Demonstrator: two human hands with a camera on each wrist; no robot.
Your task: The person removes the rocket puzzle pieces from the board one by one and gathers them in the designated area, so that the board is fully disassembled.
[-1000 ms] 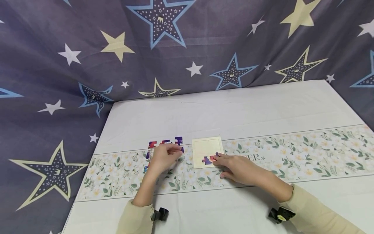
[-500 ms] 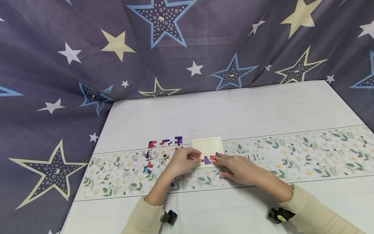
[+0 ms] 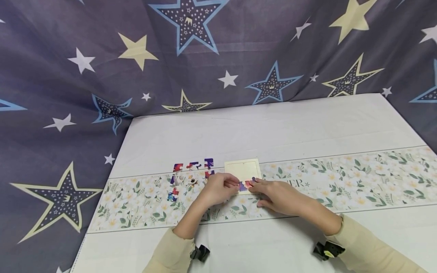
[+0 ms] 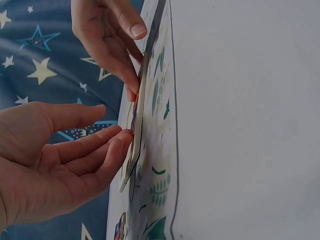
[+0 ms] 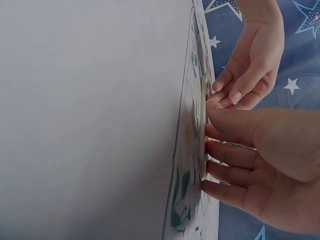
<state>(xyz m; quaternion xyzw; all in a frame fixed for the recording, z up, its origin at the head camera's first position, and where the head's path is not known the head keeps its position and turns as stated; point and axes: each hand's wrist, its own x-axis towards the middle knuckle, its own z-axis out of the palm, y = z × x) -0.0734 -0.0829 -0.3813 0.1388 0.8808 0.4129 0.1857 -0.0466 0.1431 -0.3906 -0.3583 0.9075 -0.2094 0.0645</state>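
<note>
A cream puzzle board [image 3: 240,167] with a raised border lies on the floral strip of the table. Along its near edge sit a purple puzzle piece [image 3: 243,186] and a red-pink one beside it, partly under fingers. My left hand [image 3: 219,188] is at the board's near left corner, its fingertips touching the purple piece. The left wrist view shows that hand's thumb held apart from its fingers. From the right, my right hand [image 3: 281,197] rests its fairly straight fingertips on the red-pink piece and the board's right edge.
Left of the board lie several loose puzzle pieces, among them a red one [image 3: 178,167], a purple one [image 3: 209,163] and a blue-red one [image 3: 173,195]. A star-patterned curtain [image 3: 218,57] hangs behind the white-covered table [image 3: 273,125].
My left hand has moved right, from above the loose pieces to the board, uncovering those pieces. The right hand has stayed in place.
</note>
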